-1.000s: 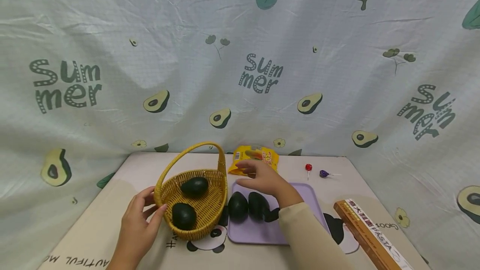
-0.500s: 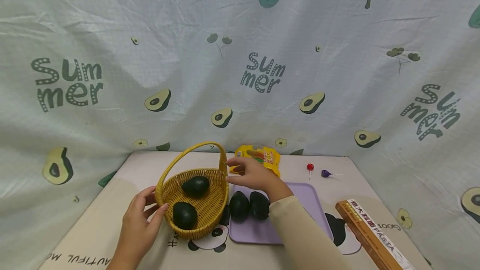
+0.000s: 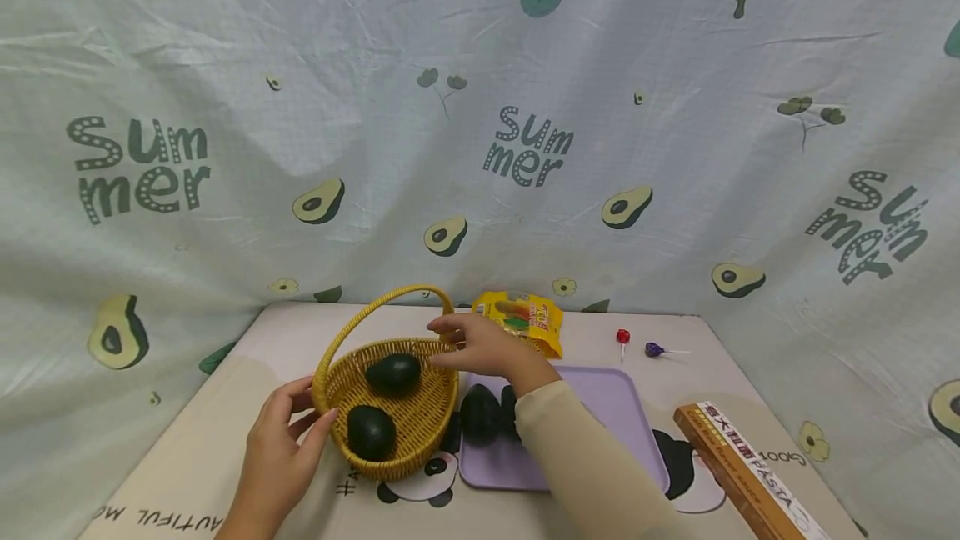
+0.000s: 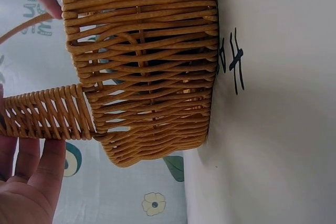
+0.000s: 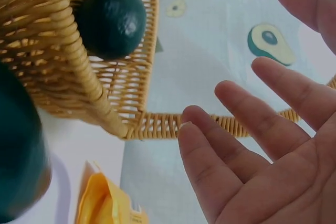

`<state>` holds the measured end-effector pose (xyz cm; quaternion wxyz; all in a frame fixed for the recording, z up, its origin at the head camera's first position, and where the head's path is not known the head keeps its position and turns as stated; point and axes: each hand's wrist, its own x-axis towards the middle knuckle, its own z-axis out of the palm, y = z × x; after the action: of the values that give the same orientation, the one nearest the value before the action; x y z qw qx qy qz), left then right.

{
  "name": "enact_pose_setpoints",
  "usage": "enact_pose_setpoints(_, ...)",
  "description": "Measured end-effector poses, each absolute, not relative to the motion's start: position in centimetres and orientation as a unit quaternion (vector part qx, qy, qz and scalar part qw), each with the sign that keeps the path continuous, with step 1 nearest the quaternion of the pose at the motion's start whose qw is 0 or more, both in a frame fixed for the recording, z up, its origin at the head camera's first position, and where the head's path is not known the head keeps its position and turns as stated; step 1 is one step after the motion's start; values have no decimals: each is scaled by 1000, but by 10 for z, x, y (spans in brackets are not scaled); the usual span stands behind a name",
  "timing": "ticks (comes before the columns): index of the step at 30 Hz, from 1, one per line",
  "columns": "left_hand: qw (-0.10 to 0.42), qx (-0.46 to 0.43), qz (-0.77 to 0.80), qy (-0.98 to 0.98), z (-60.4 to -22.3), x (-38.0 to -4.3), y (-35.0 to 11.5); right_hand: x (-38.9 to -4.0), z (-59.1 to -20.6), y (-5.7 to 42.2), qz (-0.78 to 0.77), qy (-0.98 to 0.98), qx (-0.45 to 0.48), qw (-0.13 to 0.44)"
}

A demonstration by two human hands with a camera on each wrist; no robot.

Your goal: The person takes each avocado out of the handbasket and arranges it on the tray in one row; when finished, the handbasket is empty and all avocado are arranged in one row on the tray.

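Observation:
A yellow wicker basket [image 3: 431,402] with a tall hooped handle stands on the table. Two dark green avocados [image 3: 393,374] lie inside it. On its left side my left hand [image 3: 279,448] grips the foot of the handle [image 4: 47,114], thumb in front and fingers behind. My right hand [image 3: 483,346] hovers at the right side of the basket with fingers spread and nothing in them; its fingertips [image 5: 228,90] overlap the handle in the right wrist view. Below that hand two more avocados [image 3: 480,413] sit on a lilac tray [image 3: 600,390], one partly hidden by the sleeve.
A yellow snack bag [image 3: 540,319] lies at the back, behind the right hand. Farther right are a red lollipop [image 3: 623,336] and a purple lollipop [image 3: 654,350]. A long pasta box [image 3: 742,469] lies at the right. A printed curtain [image 3: 480,190] hangs behind the table.
My right hand has moved left, from above the tray and in front of the snack bag to the basket's right rim. My left hand keeps its grip, and the basket stays in place.

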<state>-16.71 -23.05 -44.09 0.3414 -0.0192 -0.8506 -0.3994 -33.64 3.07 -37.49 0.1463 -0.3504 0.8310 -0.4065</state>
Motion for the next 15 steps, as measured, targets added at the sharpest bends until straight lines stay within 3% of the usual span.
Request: enact_pose_setpoints(15, 335, -23, -405, -851, -438, -164, -229, -345, -381, -1, -345, 850, -374, 133)
